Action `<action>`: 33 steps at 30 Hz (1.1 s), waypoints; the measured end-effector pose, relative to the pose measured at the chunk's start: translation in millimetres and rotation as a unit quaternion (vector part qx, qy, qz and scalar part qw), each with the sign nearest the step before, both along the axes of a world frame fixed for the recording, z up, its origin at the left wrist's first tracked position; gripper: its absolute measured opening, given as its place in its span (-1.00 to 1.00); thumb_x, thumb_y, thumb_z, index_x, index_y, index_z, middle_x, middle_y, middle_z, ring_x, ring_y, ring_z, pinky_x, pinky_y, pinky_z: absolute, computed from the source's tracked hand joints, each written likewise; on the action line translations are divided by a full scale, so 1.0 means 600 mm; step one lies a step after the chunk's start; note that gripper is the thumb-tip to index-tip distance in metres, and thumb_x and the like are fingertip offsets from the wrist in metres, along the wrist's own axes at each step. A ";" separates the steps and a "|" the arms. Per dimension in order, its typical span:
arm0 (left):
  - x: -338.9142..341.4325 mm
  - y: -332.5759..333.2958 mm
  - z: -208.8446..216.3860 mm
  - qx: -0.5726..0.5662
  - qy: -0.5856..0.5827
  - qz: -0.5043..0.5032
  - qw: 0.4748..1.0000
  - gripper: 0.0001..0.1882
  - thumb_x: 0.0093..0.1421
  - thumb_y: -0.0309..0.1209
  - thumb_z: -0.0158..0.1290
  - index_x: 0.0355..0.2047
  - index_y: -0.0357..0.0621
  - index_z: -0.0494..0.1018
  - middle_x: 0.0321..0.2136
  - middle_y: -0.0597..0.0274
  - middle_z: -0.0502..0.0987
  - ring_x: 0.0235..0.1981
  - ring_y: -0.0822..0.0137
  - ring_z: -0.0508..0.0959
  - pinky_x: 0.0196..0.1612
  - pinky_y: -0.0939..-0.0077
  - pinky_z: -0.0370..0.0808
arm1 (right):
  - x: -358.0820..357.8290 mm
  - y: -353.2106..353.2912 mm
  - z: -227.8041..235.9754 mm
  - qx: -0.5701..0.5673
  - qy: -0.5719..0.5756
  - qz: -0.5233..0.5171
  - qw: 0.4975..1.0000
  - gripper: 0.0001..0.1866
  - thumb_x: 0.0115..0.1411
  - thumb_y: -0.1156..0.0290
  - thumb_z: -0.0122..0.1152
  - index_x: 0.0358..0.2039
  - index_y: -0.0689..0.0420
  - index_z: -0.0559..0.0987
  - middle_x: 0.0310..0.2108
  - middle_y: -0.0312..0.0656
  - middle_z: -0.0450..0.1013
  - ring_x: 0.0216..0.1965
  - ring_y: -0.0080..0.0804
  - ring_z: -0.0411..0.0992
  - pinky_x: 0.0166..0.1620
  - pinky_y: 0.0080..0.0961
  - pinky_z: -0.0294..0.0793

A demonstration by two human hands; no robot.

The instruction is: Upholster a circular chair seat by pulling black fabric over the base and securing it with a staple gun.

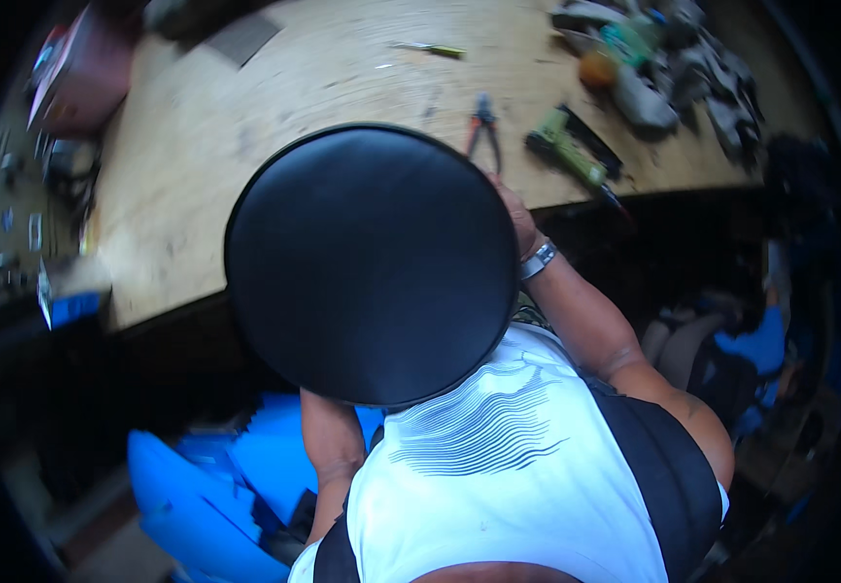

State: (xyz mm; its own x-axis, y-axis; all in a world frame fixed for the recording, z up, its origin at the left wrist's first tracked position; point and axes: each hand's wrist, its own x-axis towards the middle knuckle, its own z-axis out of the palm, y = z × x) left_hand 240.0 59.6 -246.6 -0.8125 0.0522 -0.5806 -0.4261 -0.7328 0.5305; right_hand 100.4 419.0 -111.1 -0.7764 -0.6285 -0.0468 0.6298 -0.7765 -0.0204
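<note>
A round black padded seat [372, 262] with a smooth, leather-like top fills the middle of the head view, in front of my chest and over the near edge of the workbench. My right hand [519, 216] grips its right rim; the fingers pass out of sight behind it. From below, my left forearm [333, 442] reaches under the seat, which hides the left hand. Just beyond my right hand, pliers [483, 131] with red and dark handles lie on the bench. Right of them rests a green staple gun [568, 146].
The wooden workbench [187, 107] spans the far side. It bears a yellow-handled screwdriver [430, 49] and a heap of rags [649, 83]. A pinkish box [85, 78] stands far left. Blue sheets [206, 505] lie low left. A person in blue [755, 340] is at the right.
</note>
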 end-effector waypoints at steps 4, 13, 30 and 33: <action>-0.073 0.105 0.006 0.011 0.015 -0.117 0.993 -0.29 0.49 0.09 -0.31 0.30 -0.33 0.25 0.24 -0.11 0.39 0.25 0.05 0.42 0.30 0.13 0.37 | 0.050 0.082 -0.006 -0.112 0.057 -0.073 0.989 -0.31 0.49 -0.10 -0.24 0.21 0.29 0.45 0.13 0.04 0.50 0.12 -0.21 0.51 0.25 -0.27 0.44; -0.121 0.372 0.045 -0.013 0.049 -0.268 0.962 -0.28 0.49 0.10 -0.31 0.31 -0.32 0.23 0.25 -0.11 0.37 0.26 0.05 0.41 0.31 0.13 0.36 | 0.323 0.350 -0.033 0.091 0.062 -0.429 0.897 -0.37 0.50 -0.03 -0.22 0.22 0.27 0.44 0.15 0.02 0.49 0.14 -0.22 0.49 0.25 -0.28 0.42; -0.177 0.826 0.125 0.042 0.118 -0.531 0.838 -0.27 0.48 0.11 -0.30 0.33 -0.31 0.21 0.27 -0.10 0.35 0.28 0.05 0.39 0.32 0.12 0.35 | 0.606 0.545 -0.109 0.318 -0.165 -0.701 0.617 -0.43 0.49 0.04 -0.19 0.23 0.24 0.42 0.16 -0.02 0.48 0.17 -0.22 0.47 0.26 -0.27 0.41; -0.187 0.877 0.121 0.067 0.113 -0.550 0.825 -0.26 0.48 0.11 -0.30 0.34 -0.31 0.20 0.28 -0.10 0.35 0.28 0.05 0.38 0.32 0.11 0.35 | 0.600 0.567 -0.104 0.356 -0.180 -0.697 0.596 -0.44 0.48 0.05 -0.18 0.24 0.24 0.41 0.17 -0.03 0.48 0.17 -0.22 0.46 0.26 -0.27 0.41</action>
State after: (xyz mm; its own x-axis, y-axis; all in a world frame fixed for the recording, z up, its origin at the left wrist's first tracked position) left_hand 127.9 585.9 -174.2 -0.3182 0.8808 -0.3506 -0.7741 -0.0279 0.6324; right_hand 460.5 759.2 -173.7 -0.3802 0.8940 -0.2373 -0.5538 -0.4255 -0.7157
